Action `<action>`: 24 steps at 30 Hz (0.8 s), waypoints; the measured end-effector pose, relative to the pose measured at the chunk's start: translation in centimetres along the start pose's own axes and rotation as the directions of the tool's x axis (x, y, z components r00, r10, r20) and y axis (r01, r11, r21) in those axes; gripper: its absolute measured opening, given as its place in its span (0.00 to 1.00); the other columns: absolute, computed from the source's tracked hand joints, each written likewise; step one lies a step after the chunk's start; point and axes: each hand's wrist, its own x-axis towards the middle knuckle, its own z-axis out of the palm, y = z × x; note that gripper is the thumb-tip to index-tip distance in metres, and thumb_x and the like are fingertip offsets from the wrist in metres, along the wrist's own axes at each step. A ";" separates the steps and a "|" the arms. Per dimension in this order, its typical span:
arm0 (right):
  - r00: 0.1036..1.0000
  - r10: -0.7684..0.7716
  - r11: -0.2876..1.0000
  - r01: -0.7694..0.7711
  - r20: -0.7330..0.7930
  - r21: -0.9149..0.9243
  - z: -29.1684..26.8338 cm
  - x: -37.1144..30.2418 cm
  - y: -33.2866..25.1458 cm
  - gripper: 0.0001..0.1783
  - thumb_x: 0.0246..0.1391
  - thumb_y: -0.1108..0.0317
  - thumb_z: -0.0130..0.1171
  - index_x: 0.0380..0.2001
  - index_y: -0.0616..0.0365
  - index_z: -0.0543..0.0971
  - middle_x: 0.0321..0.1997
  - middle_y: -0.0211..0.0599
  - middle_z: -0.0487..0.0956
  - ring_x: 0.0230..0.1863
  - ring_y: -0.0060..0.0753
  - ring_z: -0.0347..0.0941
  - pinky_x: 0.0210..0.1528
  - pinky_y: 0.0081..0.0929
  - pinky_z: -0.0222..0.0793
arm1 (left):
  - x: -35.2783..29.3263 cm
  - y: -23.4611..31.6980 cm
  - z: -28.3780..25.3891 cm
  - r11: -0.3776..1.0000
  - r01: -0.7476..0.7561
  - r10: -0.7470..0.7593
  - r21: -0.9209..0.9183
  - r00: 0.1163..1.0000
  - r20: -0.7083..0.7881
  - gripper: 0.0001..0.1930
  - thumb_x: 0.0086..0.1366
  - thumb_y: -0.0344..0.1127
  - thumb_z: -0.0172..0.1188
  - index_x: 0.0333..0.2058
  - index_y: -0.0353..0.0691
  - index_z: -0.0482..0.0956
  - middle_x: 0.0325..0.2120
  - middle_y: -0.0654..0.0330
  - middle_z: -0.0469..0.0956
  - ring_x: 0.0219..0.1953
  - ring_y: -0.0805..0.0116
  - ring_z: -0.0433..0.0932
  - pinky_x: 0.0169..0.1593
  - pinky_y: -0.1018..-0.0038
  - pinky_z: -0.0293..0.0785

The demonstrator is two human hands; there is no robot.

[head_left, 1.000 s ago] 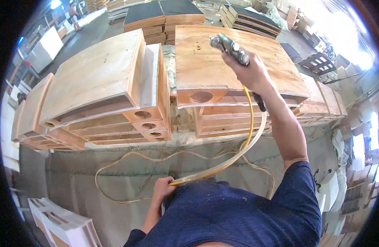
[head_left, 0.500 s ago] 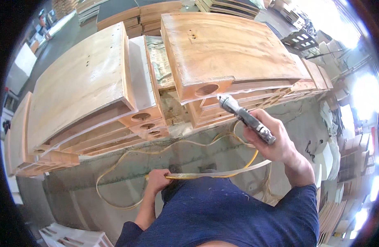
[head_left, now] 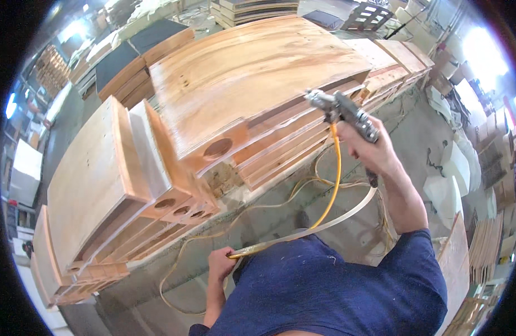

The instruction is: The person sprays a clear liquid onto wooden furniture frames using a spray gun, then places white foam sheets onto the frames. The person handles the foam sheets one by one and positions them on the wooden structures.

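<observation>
My right hand (head_left: 375,148) is closed around the grip of a metal spray gun (head_left: 350,115), raised just off the front edge of a large curved plywood frame (head_left: 258,78). From the gun hang a yellow hose (head_left: 337,168) and a clear, whitish hose (head_left: 353,211). Low in front of my body, my left hand (head_left: 220,264) is closed on both hoses where they run together. The plywood frame lies on a stack of similar frames, with a round hole (head_left: 218,148) in its corner block. To the left stands a second stack of plywood frames (head_left: 93,173).
Hose loops (head_left: 182,246) lie on the concrete floor between me and the stacks. Dark-topped board piles (head_left: 121,61) stand behind. At right are white sheets (head_left: 444,193), a leaning board (head_left: 455,252) and upright stacked panels (head_left: 482,252).
My view has turned right, shifting the stacks leftward. The spray gun has moved right along the frame's front edge and swung round, showing its hoses. My left hand keeps its hold.
</observation>
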 end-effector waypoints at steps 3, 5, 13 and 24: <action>0.983 0.103 0.994 -0.097 -0.153 0.045 -6.4 1.7 4.6 0.15 0.57 0.56 0.59 0.29 0.58 0.76 0.17 0.21 0.70 0.15 0.12 0.63 0.16 0.16 0.58 | 2.2 4.6 2.4 1.000 0.027 -0.027 -0.012 0.999 0.024 0.09 0.48 0.40 0.67 0.25 0.43 0.82 0.22 0.53 0.79 0.26 0.58 0.80 0.31 0.69 0.73; 0.939 0.165 0.986 -0.161 -0.301 0.039 -10.8 3.3 7.6 0.15 0.59 0.57 0.57 0.31 0.60 0.78 0.21 0.25 0.74 0.14 0.13 0.63 0.14 0.15 0.57 | 3.8 7.2 4.8 0.997 0.042 -0.038 -0.061 0.998 0.058 0.09 0.49 0.42 0.66 0.26 0.45 0.82 0.22 0.53 0.80 0.26 0.56 0.80 0.32 0.67 0.74; 0.939 0.102 0.994 -0.112 -0.329 -0.013 -21.2 11.6 13.7 0.22 0.56 0.48 0.58 0.23 0.57 0.75 0.16 0.25 0.69 0.14 0.14 0.63 0.17 0.19 0.59 | 7.5 20.6 10.1 0.997 -0.002 0.008 -0.076 0.997 0.079 0.09 0.48 0.38 0.67 0.28 0.41 0.82 0.22 0.51 0.79 0.25 0.58 0.80 0.31 0.69 0.72; 0.972 0.013 0.998 -0.026 -0.234 -0.053 -22.6 24.0 14.1 0.24 0.55 0.45 0.57 0.23 0.57 0.77 0.19 0.25 0.73 0.12 0.14 0.62 0.14 0.18 0.57 | 7.5 26.0 12.6 0.964 0.103 -0.101 -0.244 0.995 0.020 0.11 0.47 0.40 0.69 0.25 0.40 0.82 0.17 0.56 0.77 0.20 0.70 0.75 0.29 0.72 0.71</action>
